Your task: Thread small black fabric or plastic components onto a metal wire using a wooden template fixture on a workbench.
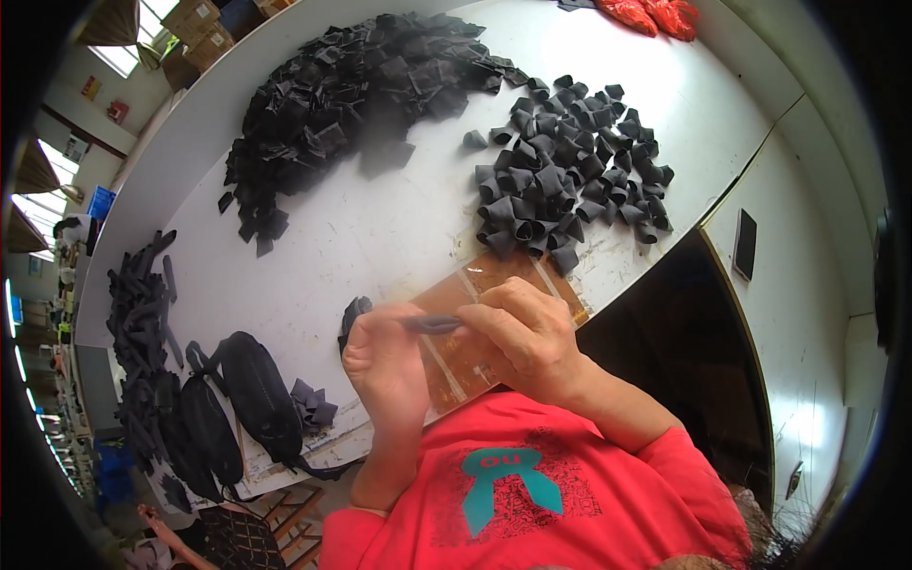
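Note:
A small dark grey fabric piece (435, 324), folded into a narrow roll, stretches between my two hands over the table. My left hand (388, 356) pinches its left end, while the fingertips of my right hand (527, 337) close on the other end. Another dark fabric piece (354, 316) shows just behind my left hand; whether that hand touches it I cannot tell. Under my hands lies a brown board (489, 277) crossed by strips of tape. Just beyond the board is a heap of looped, folded black fabric pieces (546, 185).
Flat black fabric pieces (328, 109) form a large pile at the far left. Black strips (142, 309) and black zipped pouches (255, 385) lie at the left edge. Right of the white table (380, 237) are a dark opening (684, 323) and a phone (746, 244). Red plastic bags (655, 14) lie far off.

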`<state>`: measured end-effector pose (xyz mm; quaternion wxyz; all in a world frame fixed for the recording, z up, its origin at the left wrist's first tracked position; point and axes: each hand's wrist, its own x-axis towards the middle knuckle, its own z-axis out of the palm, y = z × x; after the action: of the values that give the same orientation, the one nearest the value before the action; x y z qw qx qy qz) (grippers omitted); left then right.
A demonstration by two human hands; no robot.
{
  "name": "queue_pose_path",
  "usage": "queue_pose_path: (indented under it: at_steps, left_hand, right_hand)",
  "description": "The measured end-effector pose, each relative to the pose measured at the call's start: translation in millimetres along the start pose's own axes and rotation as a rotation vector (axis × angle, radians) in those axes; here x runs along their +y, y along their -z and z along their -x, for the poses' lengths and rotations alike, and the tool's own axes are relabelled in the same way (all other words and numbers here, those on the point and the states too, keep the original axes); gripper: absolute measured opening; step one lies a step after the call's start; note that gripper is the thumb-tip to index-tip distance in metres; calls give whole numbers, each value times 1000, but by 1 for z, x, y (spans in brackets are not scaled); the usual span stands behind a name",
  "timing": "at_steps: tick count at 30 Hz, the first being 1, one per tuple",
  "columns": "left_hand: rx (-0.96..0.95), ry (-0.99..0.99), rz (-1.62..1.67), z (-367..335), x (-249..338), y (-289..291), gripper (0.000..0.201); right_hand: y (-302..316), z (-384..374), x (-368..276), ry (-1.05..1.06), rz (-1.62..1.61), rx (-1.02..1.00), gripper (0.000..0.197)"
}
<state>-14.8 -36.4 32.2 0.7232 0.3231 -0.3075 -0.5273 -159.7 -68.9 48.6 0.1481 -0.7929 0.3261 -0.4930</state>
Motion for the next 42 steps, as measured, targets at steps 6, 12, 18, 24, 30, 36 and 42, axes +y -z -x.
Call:
queue_pose_path:
  at_steps: [6,12,18,24,30,36,42]
  left_hand:
    - [-65,-56,-226,8,-9,12,9]
    - [-66,-70,-308,8,-12,8,9]
    - [-32,-125,-245,9,-15,13,7]
    - [-66,-62,-310,12,-20,10,5]
    - [352,-172,-955,26,-45,85,9]
    - [556,-144,-1589,12,-47,190,19]
    - [476,-66,-1628,5,-33,195,10]
  right_hand:
    - [-11,19,17,87,54,13,26]
    - [-8,20,11,-70,19,-14,28]
    - [-9,11,3,-58,71,-61,28]
    - [-10,15,12,-60,-21,-41,21]
    - [22,-9,46,-712,-510,146,21]
    - [8,63,83,-978,-351,195,20]
    - [-24,83,22,-760,-260,-358,10]
